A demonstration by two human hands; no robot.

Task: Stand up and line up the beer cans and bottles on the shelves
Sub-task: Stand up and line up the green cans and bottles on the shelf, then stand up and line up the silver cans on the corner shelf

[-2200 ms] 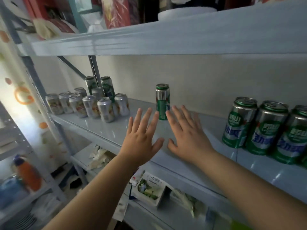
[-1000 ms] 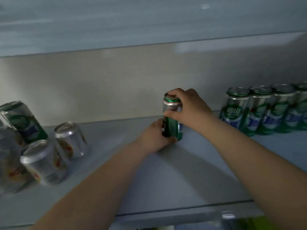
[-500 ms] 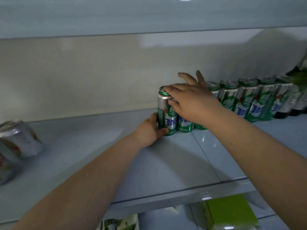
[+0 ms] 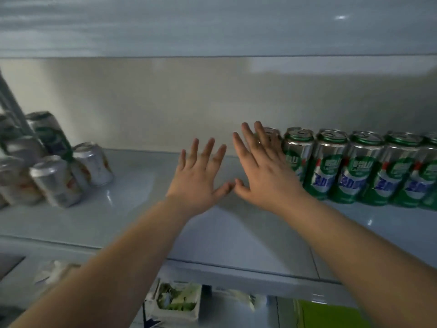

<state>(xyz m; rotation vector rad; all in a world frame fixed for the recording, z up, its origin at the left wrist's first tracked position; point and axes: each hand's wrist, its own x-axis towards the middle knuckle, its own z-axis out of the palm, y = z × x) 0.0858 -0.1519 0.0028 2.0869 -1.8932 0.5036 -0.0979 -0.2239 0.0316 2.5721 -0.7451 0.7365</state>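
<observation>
A row of several green beer cans [image 4: 361, 166] stands upright along the right of the pale blue shelf [image 4: 146, 209]. The leftmost can [image 4: 272, 136] is mostly hidden behind my right hand [image 4: 262, 171], which is flat with fingers spread and holds nothing. My left hand [image 4: 198, 178] hovers beside it, also empty and spread, thumbs nearly touching. At the far left, a loose cluster of silver cans [image 4: 54, 181] and a green can [image 4: 50, 133] stand upright on the same shelf.
The shelf above [image 4: 212, 27] hangs low over the cans. A metal upright [image 4: 9, 100] stands at the far left. Below the shelf lie a white carton [image 4: 175, 304] and a lime-green box [image 4: 331, 316].
Both hands have let go of the green can, which now stands at the left end of the row. The hands have drawn back and spread flat. The view has shifted left.
</observation>
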